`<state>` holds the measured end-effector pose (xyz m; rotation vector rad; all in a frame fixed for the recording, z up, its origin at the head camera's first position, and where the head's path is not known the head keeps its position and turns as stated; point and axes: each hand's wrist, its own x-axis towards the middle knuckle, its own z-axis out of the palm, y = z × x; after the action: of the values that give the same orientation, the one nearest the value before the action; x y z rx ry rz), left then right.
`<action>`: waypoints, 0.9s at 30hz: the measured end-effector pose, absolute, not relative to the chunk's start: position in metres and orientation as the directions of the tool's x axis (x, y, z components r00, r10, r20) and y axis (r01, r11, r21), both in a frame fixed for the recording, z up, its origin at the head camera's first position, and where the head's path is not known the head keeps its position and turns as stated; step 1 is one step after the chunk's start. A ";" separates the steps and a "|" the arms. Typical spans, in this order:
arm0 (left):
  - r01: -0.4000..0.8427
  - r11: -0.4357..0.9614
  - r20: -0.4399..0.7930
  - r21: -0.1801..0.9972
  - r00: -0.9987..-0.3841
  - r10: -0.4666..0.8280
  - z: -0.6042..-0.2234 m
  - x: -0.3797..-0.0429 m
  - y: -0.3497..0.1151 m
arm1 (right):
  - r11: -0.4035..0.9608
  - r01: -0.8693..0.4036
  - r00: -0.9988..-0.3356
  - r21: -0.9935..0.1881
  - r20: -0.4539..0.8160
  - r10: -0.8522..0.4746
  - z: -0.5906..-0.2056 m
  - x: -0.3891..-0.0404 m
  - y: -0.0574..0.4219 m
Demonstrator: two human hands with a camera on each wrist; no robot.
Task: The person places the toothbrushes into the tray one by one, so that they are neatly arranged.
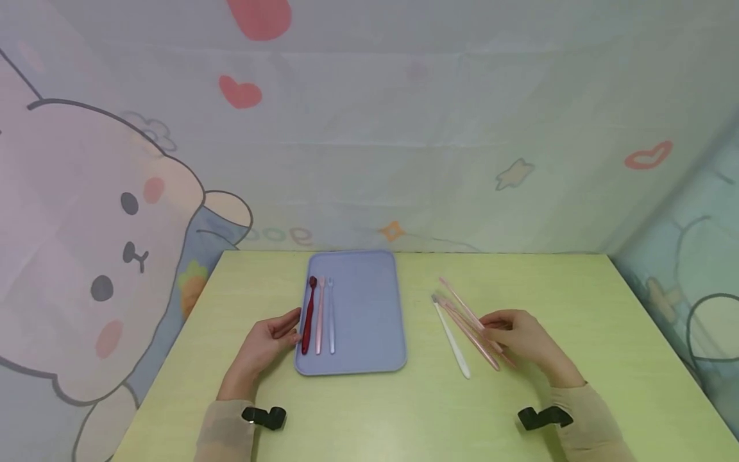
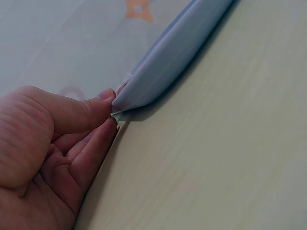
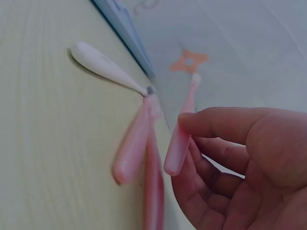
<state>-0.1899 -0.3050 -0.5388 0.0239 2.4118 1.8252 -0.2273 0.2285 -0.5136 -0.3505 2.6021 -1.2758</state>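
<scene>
A light blue tray (image 1: pixel 369 314) lies on the table, and my left hand (image 1: pixel 262 346) pinches its left edge between thumb and fingers. Side by side on the tray's left part lie a dark red toothbrush (image 1: pixel 308 321), a pink toothbrush (image 1: pixel 320 324) and a pale blue toothbrush (image 1: pixel 331 324). Right of the tray, my right hand (image 1: pixel 522 333) pinches a pink toothbrush (image 3: pixel 177 148) by its handle, raised off the table with its head pointing away. Below it rest a white toothbrush (image 1: pixel 453 340) and two more pink toothbrushes (image 3: pixel 129 148), their heads close together.
The pale yellow-green table (image 1: pixel 369 417) reaches back to a cloth backdrop (image 1: pixel 369 141) printed with hearts and a cartoon animal. A black camera band (image 1: pixel 264 418) sits on my left wrist, and another band (image 1: pixel 544 418) on my right.
</scene>
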 end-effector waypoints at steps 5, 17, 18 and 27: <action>-0.072 0.275 -0.097 0.959 -0.992 0.077 -0.541 -0.192 -0.303 | 0.519 -0.083 -0.954 -0.851 -0.083 -0.289 -0.517 -0.225 0.207; -0.066 0.282 -0.090 0.957 -0.993 0.072 -0.544 -0.193 -0.302 | 0.287 -0.041 -0.921 -0.957 -0.075 -0.381 -0.515 -0.219 0.146; -0.067 0.283 -0.090 0.957 -0.994 0.070 -0.544 -0.193 -0.302 | 0.270 -0.032 -0.918 -0.962 -0.079 -0.390 -0.515 -0.219 0.141; -0.076 0.307 -0.099 0.949 -0.993 0.062 -0.542 -0.192 -0.305 | 0.199 0.003 -0.889 -0.980 -0.094 -0.449 -0.517 -0.219 0.086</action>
<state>-0.1924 -0.3050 -0.5424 -0.0134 2.4429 1.7838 -0.2194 0.0864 -0.5174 -0.4183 2.1218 -1.7349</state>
